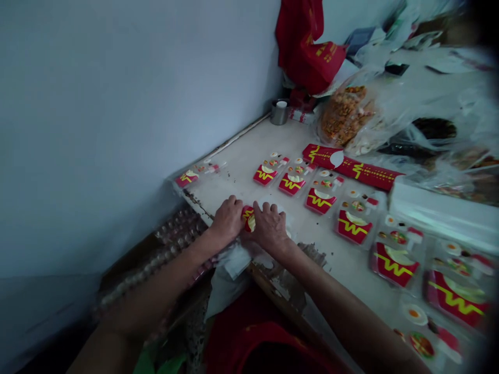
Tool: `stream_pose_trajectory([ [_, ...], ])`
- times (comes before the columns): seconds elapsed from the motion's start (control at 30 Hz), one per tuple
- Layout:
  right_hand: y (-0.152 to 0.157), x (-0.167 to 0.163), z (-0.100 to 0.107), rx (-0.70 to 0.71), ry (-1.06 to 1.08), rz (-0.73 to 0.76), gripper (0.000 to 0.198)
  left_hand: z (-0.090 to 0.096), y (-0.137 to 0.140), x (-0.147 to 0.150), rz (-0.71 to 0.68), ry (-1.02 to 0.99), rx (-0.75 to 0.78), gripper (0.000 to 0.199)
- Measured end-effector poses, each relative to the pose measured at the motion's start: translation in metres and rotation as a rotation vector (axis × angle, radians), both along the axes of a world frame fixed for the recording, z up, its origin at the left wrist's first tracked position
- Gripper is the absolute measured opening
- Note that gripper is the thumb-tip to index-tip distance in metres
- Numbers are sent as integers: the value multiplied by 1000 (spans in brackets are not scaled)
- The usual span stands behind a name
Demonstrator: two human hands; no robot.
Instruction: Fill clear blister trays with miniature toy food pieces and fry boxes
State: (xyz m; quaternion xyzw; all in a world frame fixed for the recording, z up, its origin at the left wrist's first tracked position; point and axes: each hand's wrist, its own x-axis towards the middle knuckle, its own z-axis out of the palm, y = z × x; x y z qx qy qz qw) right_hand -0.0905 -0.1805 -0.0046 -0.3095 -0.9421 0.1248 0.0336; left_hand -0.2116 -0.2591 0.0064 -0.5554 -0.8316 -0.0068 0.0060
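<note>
At the table's near edge, a small clear pack (248,218) with a red piece bearing a yellow zigzag lies between my two hands. My left hand (227,219) has its fingers curled on the left side of it. On the other side, my right hand (271,226) presses with bent fingers and covers much of the pack. Crumpled clear plastic (234,259) hangs below the hands at the edge. Similar flat clear packs (354,227), with red pieces and small food-like shapes, lie in a row on the right. Another pack (187,177) rests by the left corner.
The pale table (244,156) has a worn edge along a wall (136,104). A metal cup (279,113), a bag of orange-brown pieces (343,117), a red printed strip (351,169) and a white box (444,208) stand or lie behind. Clear trays (156,259) are below left.
</note>
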Motion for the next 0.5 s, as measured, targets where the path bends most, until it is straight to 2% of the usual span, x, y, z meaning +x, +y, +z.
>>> stream_pose_trajectory([
  [0.17,5,27,10,-59,-102,21,121,10,3,7,-15,104,-132,23],
  [0.2,6,36,10,-69,-129,27,118,10,3,8,-20,111,-129,23],
  [0.33,5,63,9,-57,-121,-1,83,6,5,22,-70,60,-38,23],
  [0.43,1,63,16,9,-30,-28,84,10,12,42,-159,-92,73,18],
  [0.5,2,61,22,36,33,-12,87,16,14,51,-159,-179,124,17],
])
